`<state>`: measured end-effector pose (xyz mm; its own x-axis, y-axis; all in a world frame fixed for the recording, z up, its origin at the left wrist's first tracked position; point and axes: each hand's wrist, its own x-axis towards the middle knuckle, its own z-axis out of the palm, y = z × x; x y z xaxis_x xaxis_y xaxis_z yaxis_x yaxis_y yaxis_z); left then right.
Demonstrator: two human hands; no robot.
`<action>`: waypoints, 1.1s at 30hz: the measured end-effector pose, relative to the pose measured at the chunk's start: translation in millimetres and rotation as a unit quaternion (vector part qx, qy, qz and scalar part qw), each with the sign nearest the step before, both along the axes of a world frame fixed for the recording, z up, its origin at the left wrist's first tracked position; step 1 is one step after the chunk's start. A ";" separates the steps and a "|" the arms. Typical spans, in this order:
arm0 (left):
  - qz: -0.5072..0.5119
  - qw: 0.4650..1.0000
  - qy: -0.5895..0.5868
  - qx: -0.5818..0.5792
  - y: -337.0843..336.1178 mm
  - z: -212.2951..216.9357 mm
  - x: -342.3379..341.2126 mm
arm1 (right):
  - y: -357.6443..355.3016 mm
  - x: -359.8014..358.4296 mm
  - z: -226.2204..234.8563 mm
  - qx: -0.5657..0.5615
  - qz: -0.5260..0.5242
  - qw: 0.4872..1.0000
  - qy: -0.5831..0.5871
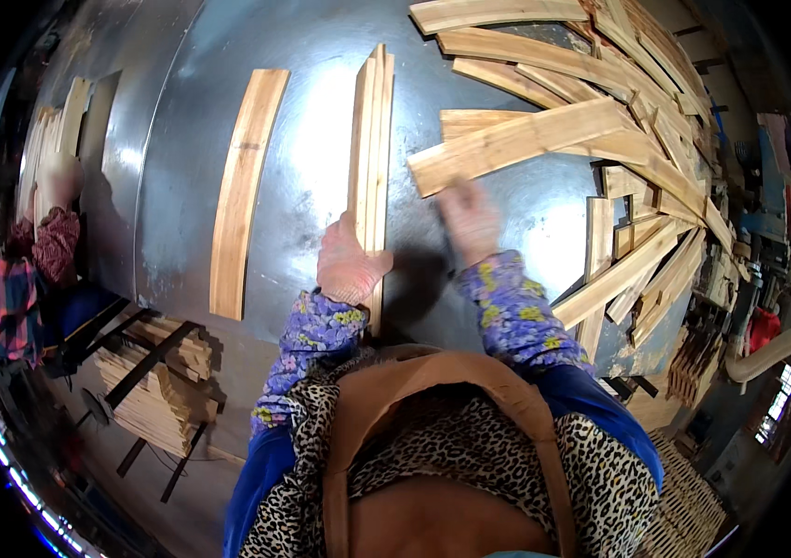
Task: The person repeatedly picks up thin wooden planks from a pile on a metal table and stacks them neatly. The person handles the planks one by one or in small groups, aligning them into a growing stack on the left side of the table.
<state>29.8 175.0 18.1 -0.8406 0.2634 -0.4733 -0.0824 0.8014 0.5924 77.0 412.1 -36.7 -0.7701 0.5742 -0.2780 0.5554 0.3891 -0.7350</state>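
the left hand (351,265) is curled round the near part of a stack of narrow wooden slats (372,158), its thumb along the right side and its fingers on the left. the slats stand side by side and run straight away from this hand across the grey metal table (186,130). a firm but not crushing hold here seems best, with the palm pressing the faces flush so that the far ends do not fan apart.

the right hand (468,221) is partly bent, its fingertips at the near edge of a curved board (516,144), close to that board's left end; the picture does not show whether the fingers close on it, so how firm the grip is cannot be told. the board reaches away to the right of this hand and lies over others in the loose heap (525,56). since it is touched only near one end, it probably swings easily; a lift that starts gently, with thumb above and fingers below, should free it without dragging its neighbours.

to the left of the left hand a single board (249,191) lies apart from the stack.
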 end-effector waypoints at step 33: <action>0.115 0.990 -0.077 0.035 -39.0 -4.7 -2.5 | 37.8 -152.6 -20.0 -0.130 0.022 0.990 0.046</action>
<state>27.3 136.0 13.4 -0.8012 0.1104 -0.5881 -0.3513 0.7088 0.6117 -75.6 450.0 -56.7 -0.8221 0.4569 -0.3397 0.4682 0.2029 -0.8600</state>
